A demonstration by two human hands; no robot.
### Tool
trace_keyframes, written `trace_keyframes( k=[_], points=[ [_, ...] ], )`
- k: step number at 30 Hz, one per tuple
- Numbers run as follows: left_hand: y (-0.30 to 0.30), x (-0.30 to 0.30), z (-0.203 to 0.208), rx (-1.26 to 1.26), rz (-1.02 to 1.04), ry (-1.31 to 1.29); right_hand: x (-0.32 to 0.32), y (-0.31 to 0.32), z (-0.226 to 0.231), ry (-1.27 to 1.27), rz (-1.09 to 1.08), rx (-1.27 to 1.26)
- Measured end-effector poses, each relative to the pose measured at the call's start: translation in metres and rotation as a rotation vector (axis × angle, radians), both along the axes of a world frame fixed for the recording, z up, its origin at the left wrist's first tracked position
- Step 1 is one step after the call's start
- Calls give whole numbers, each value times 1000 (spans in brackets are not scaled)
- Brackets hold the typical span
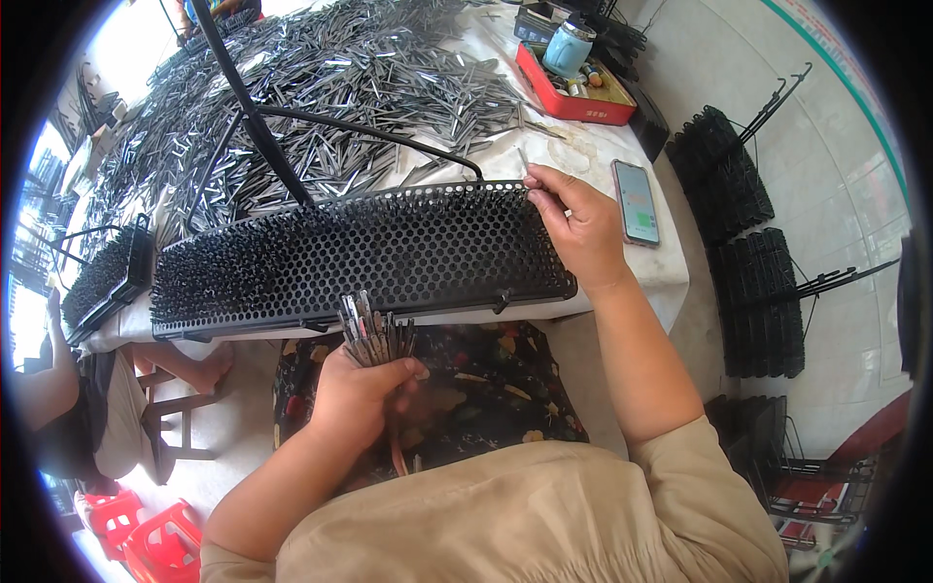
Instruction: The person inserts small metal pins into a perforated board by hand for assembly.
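A long black rack (389,248) with rows of round holes lies tilted along the near edge of the table, and small dark pieces crowd its left part. My left hand (364,394) is closed around a bundle of thin metal strips (374,335), their ends fanning out just below the rack's front edge. At the rack's far right corner, my right hand (581,228) pinches one slim metal strip (523,158) between thumb and fingertips. The strip points upward, above the top row of holes. Whether its lower end touches the rack, I cannot tell.
A big heap of similar metal strips (360,87) covers the white-sheeted table. To the right lie a phone (637,202) and a red tray (573,102) with a blue mug (569,49). Black racks (753,301) line the right wall. Another person's arm (53,374) shows at left.
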State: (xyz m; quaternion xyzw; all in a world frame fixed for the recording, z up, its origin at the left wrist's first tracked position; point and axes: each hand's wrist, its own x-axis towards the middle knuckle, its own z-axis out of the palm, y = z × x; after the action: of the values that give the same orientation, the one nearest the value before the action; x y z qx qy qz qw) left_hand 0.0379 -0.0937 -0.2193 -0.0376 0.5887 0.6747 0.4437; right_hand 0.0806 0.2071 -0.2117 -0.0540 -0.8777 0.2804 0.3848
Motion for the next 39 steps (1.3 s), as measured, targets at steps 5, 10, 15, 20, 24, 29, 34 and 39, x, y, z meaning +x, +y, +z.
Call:
trace_keyframes(
  k=[5,10,15,20,24,29,34,39],
  points=[
    [0,0,-1,-7,0,0,3,6,-1,-17,-19,-34],
    [-1,-1,-1,-6,-15,9,3,6,-4,-31,-23,-100],
    [-2,-1,-4,-18,-34,14,2,4,-5,-20,14,-30],
    [-1,0,-2,-21,-33,14,1,13,-12,-91,21,63],
    [1,1,-1,-28,-36,24,1,13,-12,-124,56,81],
    [3,1,1,-25,-35,23,2,-7,-5,-43,45,143],
    [1,5,10,44,-6,3,26,-99,23,-452,305,-677],
    [-1,8,7,79,-50,32,31,-134,5,-469,546,-990]
  ],
)
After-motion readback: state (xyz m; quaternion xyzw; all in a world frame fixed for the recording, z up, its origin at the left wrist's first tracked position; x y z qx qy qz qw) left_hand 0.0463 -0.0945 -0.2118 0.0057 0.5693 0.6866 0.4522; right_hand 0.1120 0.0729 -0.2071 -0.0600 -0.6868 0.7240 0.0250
